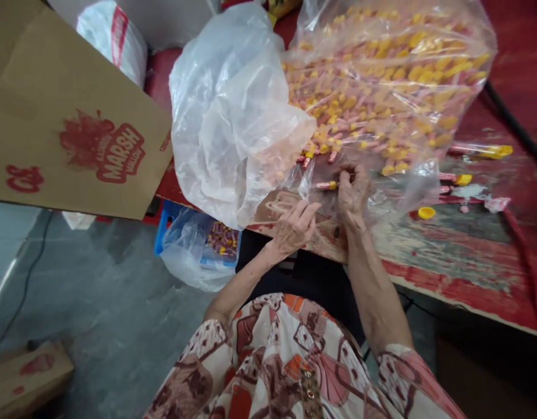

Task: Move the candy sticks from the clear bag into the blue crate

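Note:
A large clear plastic bag [381, 87] holds a great many small pink tubes with yellow caps, spilling towards its near mouth. My right hand [354, 189] rests by that mouth, fingers curled in; what they hold, if anything, is hidden. One small pink tube with a yellow cap [324, 185] lies with its cap end right beside my right thumb. My left hand [297, 227] is over the table's front edge, fingers stretched forward and apart, with nothing seen in them. Next to it spreads a crumpled whitish plastic bag [228, 105].
On the left stands a printed cardboard box [76, 128]. Below the table edge is a blue crate [163, 227] with bagged pieces. Towards the right on the worn red table [460, 250] lie a yellow cap [426, 213], longer yellow-ended tubes [482, 151] and a black cable [512, 116].

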Motion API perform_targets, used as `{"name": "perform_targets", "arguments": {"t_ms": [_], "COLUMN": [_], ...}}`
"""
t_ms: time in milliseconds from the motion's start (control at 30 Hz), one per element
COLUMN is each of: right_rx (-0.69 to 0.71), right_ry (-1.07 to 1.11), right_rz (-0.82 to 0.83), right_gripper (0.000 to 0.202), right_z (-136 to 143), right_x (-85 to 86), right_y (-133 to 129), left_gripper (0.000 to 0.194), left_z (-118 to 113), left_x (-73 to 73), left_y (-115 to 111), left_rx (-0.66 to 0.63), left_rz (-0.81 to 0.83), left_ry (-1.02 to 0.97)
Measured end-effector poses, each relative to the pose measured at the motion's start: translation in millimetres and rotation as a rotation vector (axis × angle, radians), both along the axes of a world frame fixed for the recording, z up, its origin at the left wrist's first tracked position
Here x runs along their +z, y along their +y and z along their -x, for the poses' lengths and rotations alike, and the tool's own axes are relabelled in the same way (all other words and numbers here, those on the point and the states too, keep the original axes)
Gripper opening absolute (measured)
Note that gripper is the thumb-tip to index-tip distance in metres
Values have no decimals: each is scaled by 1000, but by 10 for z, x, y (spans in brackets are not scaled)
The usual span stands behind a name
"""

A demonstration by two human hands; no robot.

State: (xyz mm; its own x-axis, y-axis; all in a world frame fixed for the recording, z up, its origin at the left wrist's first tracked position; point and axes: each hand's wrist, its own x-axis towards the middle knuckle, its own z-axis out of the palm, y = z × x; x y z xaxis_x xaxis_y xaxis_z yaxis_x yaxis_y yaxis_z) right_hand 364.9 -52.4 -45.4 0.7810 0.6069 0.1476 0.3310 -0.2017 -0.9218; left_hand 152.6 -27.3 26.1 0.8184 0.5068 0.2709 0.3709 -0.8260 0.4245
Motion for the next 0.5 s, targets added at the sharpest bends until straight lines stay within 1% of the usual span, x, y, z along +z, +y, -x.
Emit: {"name": "perform_targets", "arguments": {"t_ms": [100,167,233,333,400,500], "right_rx": [-109,-131,-150,-191,-217,-218], "right_ry": [58,63,67,38,14,-5], "right_rz": [15,18,15,16,16,22], "right_gripper": [27,23,20,20,21,21], "right_z": [46,89,128,170,186,190], "right_x": [115,225,334,458,499,482], "right_y": [-13,-18,-22,-24,-23,-24], "left_gripper": [26,22,23,25,27,29], "left_z": [-23,-33,-37,-36,-38,-48], "left_x": [-123,-182,-208,-221,-235,-268], "left_y": [-49,-51,-51,-69,-86,-103], "left_rx": [1,15,13,-26,-49,-50], "left_rz": [59,91,102,78,49,20], "left_ry": [-59,-116,-140,-114,-102,-127]}}
